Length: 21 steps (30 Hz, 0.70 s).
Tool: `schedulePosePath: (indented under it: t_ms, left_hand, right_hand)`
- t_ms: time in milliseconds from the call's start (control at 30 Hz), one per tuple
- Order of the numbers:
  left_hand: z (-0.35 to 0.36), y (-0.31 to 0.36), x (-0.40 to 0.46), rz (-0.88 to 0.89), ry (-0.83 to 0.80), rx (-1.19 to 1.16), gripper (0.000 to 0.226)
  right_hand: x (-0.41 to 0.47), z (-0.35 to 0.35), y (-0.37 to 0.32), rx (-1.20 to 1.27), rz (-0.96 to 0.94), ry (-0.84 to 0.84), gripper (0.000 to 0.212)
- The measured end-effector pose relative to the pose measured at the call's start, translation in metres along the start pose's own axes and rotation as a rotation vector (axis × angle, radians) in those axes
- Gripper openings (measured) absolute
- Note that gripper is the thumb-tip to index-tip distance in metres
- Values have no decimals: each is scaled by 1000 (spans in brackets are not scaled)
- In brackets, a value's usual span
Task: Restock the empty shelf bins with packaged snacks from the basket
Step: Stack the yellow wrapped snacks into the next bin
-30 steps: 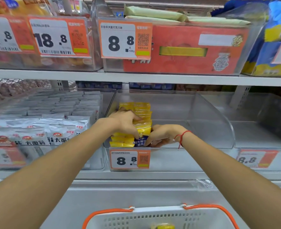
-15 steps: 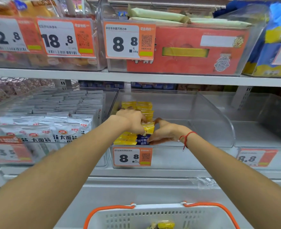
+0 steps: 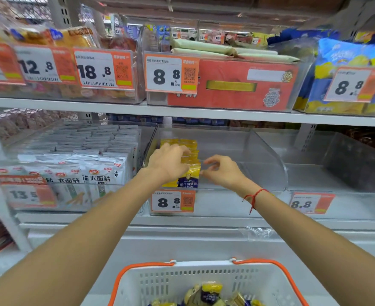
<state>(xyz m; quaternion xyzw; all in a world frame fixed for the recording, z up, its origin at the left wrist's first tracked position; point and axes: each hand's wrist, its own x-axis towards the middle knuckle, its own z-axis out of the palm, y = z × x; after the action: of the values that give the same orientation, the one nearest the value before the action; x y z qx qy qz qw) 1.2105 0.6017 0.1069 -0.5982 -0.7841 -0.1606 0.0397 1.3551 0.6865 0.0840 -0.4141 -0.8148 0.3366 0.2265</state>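
- At the centre of the frame, the left hand (image 3: 171, 161) rests on a row of yellow snack packs (image 3: 187, 164), its fingers curled over their tops and gripping them.
- The packs stand upright against the left wall of a clear shelf bin (image 3: 266, 155) in the middle of the frame; the rest of that bin is bare.
- Just right of the packs, the right hand (image 3: 223, 171) hovers with loosely curled fingers and holds nothing; a red string bracelet (image 3: 254, 196) circles its wrist.
- At the bottom centre, a white basket (image 3: 182, 281) with orange handles holds more yellow-and-blue packs (image 3: 211, 292).
- In the left of the frame, a neighbouring bin is full of white packets (image 3: 89, 155).
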Motion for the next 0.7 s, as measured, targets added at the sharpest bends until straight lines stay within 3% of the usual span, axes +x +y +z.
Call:
schedulePosePath:
  t_ms: [67, 133, 300, 533, 700]
  left_hand:
    - [-3, 6, -21, -20, 76, -145, 36]
    - [-1, 13, -46, -43, 137, -245, 30]
    - [28, 17, -107, -195, 194, -519, 21]
    - [119, 2, -180, -378, -105, -685, 17]
    - [188, -19, -234, -542, -280, -648, 21]
  right_hand:
    - [-23, -2, 0, 78, -74, 101, 15]
    - [-51, 0, 1, 155, -111, 133, 11]
    - [-118, 14, 25, 292, -14, -34, 7]
    - [-185, 84, 110, 315, 283, -236, 17]
    - [-227, 145, 169, 25, 305, -448, 15]
